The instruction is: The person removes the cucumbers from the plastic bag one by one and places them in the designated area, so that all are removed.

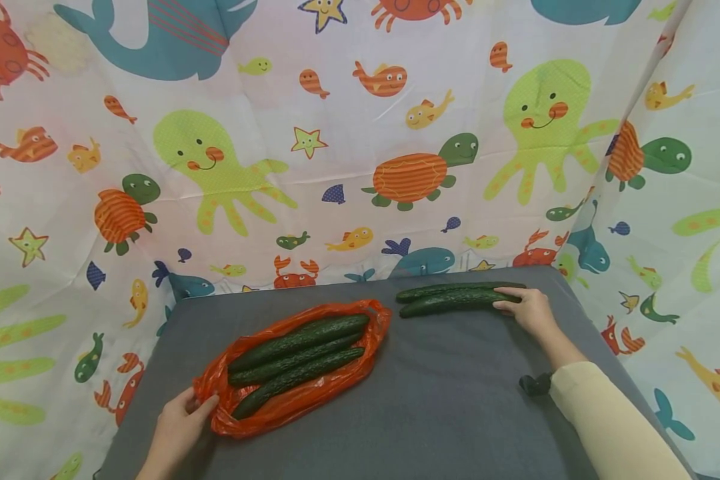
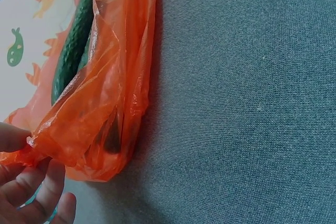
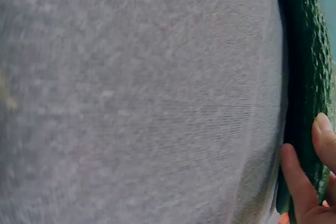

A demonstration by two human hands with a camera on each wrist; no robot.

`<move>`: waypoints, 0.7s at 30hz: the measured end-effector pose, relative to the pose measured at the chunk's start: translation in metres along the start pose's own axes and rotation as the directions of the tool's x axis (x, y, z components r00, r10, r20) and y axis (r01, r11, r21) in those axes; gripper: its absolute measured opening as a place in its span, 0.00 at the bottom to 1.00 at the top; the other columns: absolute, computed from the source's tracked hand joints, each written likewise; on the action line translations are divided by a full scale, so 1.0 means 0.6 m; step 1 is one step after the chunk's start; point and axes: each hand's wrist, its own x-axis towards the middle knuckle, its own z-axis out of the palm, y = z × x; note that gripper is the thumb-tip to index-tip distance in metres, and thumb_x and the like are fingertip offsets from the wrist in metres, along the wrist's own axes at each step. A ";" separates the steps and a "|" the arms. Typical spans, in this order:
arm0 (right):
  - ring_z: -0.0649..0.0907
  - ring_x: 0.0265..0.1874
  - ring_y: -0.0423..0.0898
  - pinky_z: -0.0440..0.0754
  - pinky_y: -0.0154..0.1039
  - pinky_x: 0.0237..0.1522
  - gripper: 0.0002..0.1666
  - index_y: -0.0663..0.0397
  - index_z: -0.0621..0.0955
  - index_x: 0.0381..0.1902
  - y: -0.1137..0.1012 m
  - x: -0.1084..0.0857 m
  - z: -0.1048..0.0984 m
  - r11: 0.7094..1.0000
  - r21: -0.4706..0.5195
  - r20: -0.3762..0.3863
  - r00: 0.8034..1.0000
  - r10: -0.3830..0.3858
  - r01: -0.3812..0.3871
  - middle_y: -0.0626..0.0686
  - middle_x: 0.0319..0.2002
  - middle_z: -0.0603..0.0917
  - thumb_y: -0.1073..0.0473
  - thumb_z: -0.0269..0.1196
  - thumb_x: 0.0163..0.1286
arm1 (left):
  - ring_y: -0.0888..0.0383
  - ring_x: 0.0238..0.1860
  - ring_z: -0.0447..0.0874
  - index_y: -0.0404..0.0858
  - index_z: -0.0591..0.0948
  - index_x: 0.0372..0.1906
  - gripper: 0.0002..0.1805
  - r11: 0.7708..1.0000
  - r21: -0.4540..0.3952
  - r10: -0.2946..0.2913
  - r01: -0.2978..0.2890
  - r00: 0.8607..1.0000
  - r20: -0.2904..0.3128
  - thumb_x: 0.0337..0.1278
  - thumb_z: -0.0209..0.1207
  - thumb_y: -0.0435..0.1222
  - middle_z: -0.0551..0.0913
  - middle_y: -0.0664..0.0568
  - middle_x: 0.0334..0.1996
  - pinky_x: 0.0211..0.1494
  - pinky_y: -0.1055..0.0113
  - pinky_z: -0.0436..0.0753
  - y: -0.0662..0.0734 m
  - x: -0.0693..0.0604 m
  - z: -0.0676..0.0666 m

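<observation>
An orange plastic bag [image 1: 305, 409] lies open around several dark green cucumbers [image 1: 300, 345] on the left half of the table. My left hand [image 1: 179, 425] pinches the bag's near left corner; in the left wrist view, thumb and fingers of the hand [image 2: 34, 182] hold the gathered plastic [image 2: 68, 135]. Two more cucumbers lie side by side at the back right. My right hand [image 1: 531, 313] grips the right end of the nearer one [image 1: 444, 302]. The right wrist view shows that hand [image 3: 310, 182] with thumb and fingers on either side of the cucumber [image 3: 310, 77].
The grey table [image 1: 432, 413] stands against a white curtain [image 1: 336, 193] printed with sea animals, which also hangs at both sides. A small dark object [image 1: 535, 385] is at the right sleeve's cuff [image 1: 567, 380].
</observation>
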 end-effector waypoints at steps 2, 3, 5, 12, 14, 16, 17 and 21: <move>0.91 0.36 0.50 0.82 0.40 0.27 0.26 0.54 0.83 0.61 0.001 0.000 0.003 1.000 -0.023 -0.011 1.000 -0.020 0.020 0.67 0.58 0.83 0.56 0.72 0.65 | 0.56 0.29 0.76 0.31 0.76 0.62 0.32 1.000 0.001 -0.001 0.001 1.000 0.000 0.68 0.60 0.54 0.87 0.53 0.31 0.29 0.62 0.72 -0.001 0.000 0.000; 0.91 0.35 0.50 0.84 0.40 0.29 0.26 0.54 0.83 0.61 0.000 0.000 0.004 0.999 -0.039 -0.019 0.999 -0.035 0.034 0.67 0.60 0.81 0.56 0.72 0.65 | 0.57 0.29 0.76 0.31 0.76 0.62 0.32 1.000 0.000 -0.001 0.001 1.000 0.001 0.68 0.60 0.54 0.88 0.53 0.32 0.29 0.62 0.72 -0.001 0.000 0.000; 0.91 0.33 0.49 0.85 0.42 0.32 0.26 0.55 0.83 0.60 0.000 -0.001 0.006 0.996 -0.068 -0.032 0.998 -0.062 0.060 0.67 0.62 0.80 0.57 0.72 0.65 | 0.57 0.30 0.76 0.31 0.76 0.63 0.32 1.000 -0.001 -0.008 0.008 1.000 0.003 0.68 0.60 0.53 0.88 0.52 0.33 0.30 0.62 0.73 -0.001 0.001 0.001; 0.88 0.29 0.49 0.84 0.39 0.28 0.25 0.58 0.84 0.59 0.001 0.001 0.016 0.987 -0.132 -0.046 0.994 -0.095 0.089 0.68 0.58 0.78 0.60 0.72 0.65 | 0.57 0.33 0.79 0.31 0.76 0.64 0.34 1.000 -0.003 0.001 -0.001 1.000 0.004 0.68 0.60 0.54 0.89 0.47 0.39 0.32 0.62 0.75 0.002 0.002 0.001; 0.87 0.29 0.49 0.84 0.39 0.28 0.24 0.59 0.84 0.59 0.001 0.001 0.018 0.984 -0.155 -0.046 0.994 -0.100 0.092 0.68 0.56 0.77 0.61 0.72 0.65 | 0.57 0.33 0.78 0.31 0.76 0.64 0.33 1.000 0.000 0.004 -0.004 1.000 0.003 0.68 0.60 0.54 0.89 0.47 0.39 0.32 0.62 0.75 0.002 0.002 0.001; 0.86 0.29 0.49 0.84 0.39 0.28 0.24 0.60 0.84 0.59 0.002 0.001 0.018 0.981 -0.170 -0.041 0.994 -0.100 0.092 0.68 0.55 0.75 0.61 0.72 0.65 | 0.56 0.32 0.77 0.31 0.76 0.63 0.32 1.000 -0.003 0.007 -0.007 1.000 0.004 0.68 0.60 0.53 0.89 0.49 0.37 0.31 0.62 0.74 0.002 0.002 0.001; 0.85 0.29 0.49 0.83 0.40 0.28 0.24 0.60 0.84 0.59 0.002 0.001 0.019 0.980 -0.176 -0.037 0.994 -0.098 0.090 0.67 0.55 0.75 0.61 0.71 0.65 | 0.56 0.31 0.77 0.32 0.76 0.63 0.32 1.000 -0.004 0.009 -0.009 1.000 0.005 0.68 0.60 0.53 0.89 0.49 0.37 0.31 0.62 0.74 0.001 0.002 0.001; 0.84 0.40 0.58 0.84 0.48 0.36 0.25 0.60 0.83 0.59 -0.001 0.001 0.018 0.974 -0.195 -0.025 0.992 -0.121 0.114 0.69 0.56 0.75 0.61 0.71 0.65 | 0.57 0.31 0.77 0.31 0.76 0.63 0.33 1.000 -0.012 0.017 -0.017 1.000 0.011 0.68 0.60 0.54 0.89 0.50 0.36 0.30 0.62 0.74 0.001 0.003 0.000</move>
